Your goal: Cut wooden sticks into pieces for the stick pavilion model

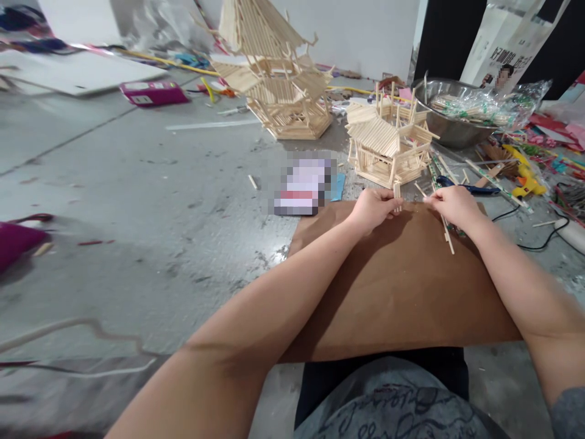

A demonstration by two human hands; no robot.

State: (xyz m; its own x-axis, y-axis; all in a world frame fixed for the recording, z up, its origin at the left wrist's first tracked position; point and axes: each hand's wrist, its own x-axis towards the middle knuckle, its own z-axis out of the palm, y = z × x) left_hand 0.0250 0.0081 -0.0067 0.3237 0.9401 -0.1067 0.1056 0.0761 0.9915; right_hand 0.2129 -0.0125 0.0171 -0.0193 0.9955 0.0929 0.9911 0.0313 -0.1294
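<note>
My left hand pinches a small piece of pale wooden sticks, held upright side by side. A short gap to the right, my right hand is closed with a thin wooden stick at its fingertips. Both hands are above the far edge of a brown sheet. Just beyond them stands a low, half-built pavilion model made of wooden sticks. Several loose sticks lie beside and under my right hand, partly hidden by it.
Behind stands a taller stick pagoda. A blurred phone lies left of the hands. To the right are a metal bowl with wrapped sticks, blue-handled pliers and a yellow glue gun. A purple packet lies at the far left.
</note>
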